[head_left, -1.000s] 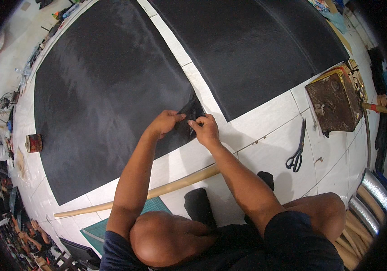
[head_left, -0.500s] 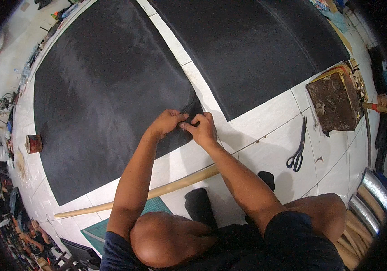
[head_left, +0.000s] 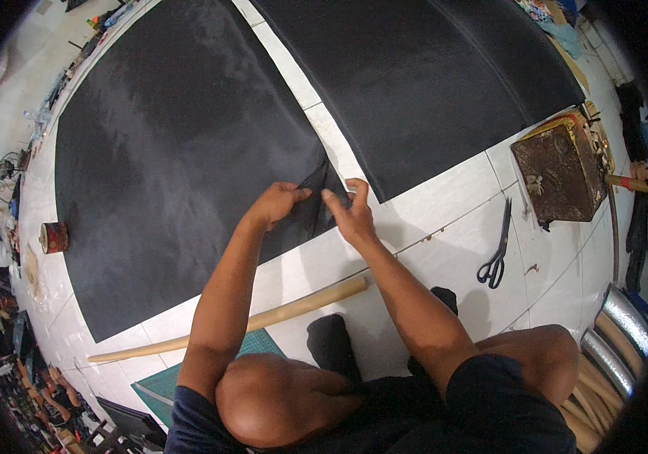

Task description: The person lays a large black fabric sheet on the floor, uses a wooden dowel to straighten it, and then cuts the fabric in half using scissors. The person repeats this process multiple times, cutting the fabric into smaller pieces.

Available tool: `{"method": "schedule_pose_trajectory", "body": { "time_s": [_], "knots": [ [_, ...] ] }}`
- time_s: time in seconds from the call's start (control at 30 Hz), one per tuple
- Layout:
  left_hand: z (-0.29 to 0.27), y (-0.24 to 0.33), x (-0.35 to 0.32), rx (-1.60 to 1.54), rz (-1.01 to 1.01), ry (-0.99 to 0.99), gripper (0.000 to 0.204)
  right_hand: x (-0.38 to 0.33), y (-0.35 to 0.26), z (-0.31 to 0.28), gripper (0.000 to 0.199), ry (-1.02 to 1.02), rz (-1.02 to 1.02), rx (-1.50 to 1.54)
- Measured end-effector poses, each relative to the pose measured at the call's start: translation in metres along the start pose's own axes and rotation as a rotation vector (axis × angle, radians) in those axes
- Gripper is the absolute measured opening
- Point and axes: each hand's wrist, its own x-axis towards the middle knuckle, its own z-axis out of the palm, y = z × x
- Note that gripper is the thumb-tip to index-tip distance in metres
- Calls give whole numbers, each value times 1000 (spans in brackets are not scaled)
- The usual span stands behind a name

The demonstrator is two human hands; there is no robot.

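- My own knees and dark shorts are filling the lower edge, hiding part of the white tiled floor (head_left: 445, 204) I am sitting on; a corner of a green cutting mat (head_left: 159, 382) is poking out beside my left knee, the rest cut off.
- A long pale wooden stick (head_left: 263, 318) is lying across the tiles just in front of my knees, passing under my left forearm.
- My left hand (head_left: 275, 206) is pinching the lifted corner of the large black fabric sheet (head_left: 173, 166), thumb on top, fingers tucked underneath and out of sight.
- My right hand (head_left: 354, 216) is gripping the same corner from the other side; which fingers are closing on the cloth I cannot tell exactly.
- The corner is folding up into a small dark flap between my hands; the sheet is otherwise lying flat, matte with a faint sheen, spreading away to my left and ahead.
- Black-handled scissors (head_left: 496, 253) are lying on the tiles to my right, well apart from my hands.
- A rusty brown box (head_left: 558, 170) is standing farther right.
- A second black fabric sheet (head_left: 430, 83) is lying beyond, separated by a strip of tile.
- A small red tin (head_left: 53, 237) is sitting at the far left edge, hard to make out.
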Motion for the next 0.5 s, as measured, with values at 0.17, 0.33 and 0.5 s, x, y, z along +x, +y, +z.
{"method": "schedule_pose_trajectory", "body": {
  "time_s": [0.17,0.33,0.5],
  "knots": [
    [-3,5,-9,28,54,-33,27,-6,-29,12,50,-208,76,-346],
    [10,23,-19,31,-30,-8,27,-2,10,19,38,-81,-21,-271],
    [12,44,-39,64,-69,28,27,-1,15,13,39,-104,-14,-247]
  ]
}}
